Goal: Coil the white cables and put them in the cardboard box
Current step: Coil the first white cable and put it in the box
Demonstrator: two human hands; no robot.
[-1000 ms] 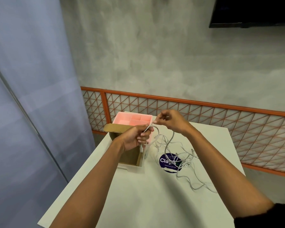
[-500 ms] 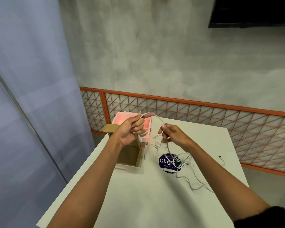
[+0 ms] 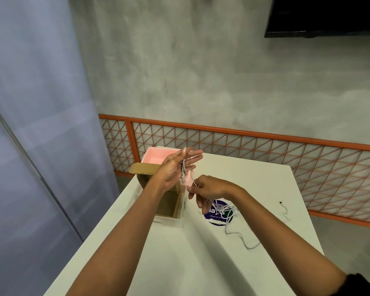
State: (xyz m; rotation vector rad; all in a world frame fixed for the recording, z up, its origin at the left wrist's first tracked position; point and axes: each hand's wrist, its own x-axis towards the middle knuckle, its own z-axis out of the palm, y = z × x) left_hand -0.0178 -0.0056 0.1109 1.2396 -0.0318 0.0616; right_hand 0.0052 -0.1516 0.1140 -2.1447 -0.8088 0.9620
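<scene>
**White cable (image 3: pixel 182 171) stretched between both hands at the cardboard box (image 3: pixel 167 202)**

Holds the left hand (image 3: pixel 175 167) above the box, fingers straight and spread, with the cable looped across them. Pinches the same cable in the right hand (image 3: pixel 209 191), just right of the box and lower. Trails the rest down into a loose tangle on the white desk (image 3: pixel 179 253), right of the box, partly over a round blue sticker (image 3: pixel 214 215). Just behind the box: a pink tray (image 3: pixel 156 154).

The left forearm (image 3: pixel 118 229) and right forearm (image 3: pixel 273 225) are bare, and a black sleeve (image 3: pixel 366 284) starts higher up the right arm.
</scene>
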